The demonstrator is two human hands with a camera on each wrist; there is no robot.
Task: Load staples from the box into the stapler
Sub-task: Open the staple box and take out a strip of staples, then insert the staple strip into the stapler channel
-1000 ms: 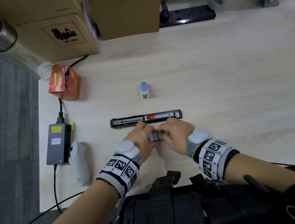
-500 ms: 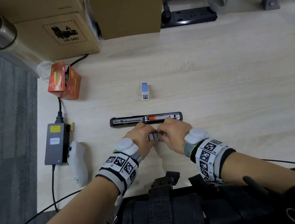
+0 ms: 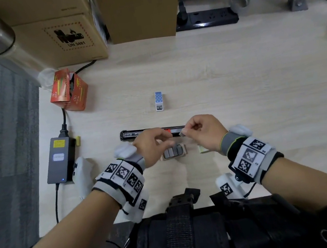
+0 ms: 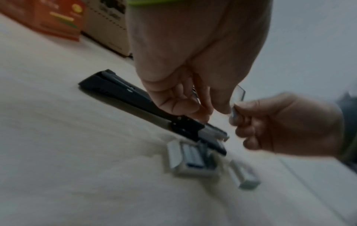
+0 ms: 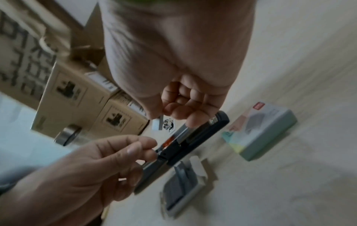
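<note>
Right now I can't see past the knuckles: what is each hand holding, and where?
The right hand pinches a strip of staples at one end between thumb and fingers. The left hand holds nothing, hovering over the stapler.

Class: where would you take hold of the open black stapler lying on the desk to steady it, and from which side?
Probably grip the long black stapler at its bare left end, from above, fingers across its narrow sides. It lies flat with the channel upward, and the right hand holds staples over the right part.
</note>
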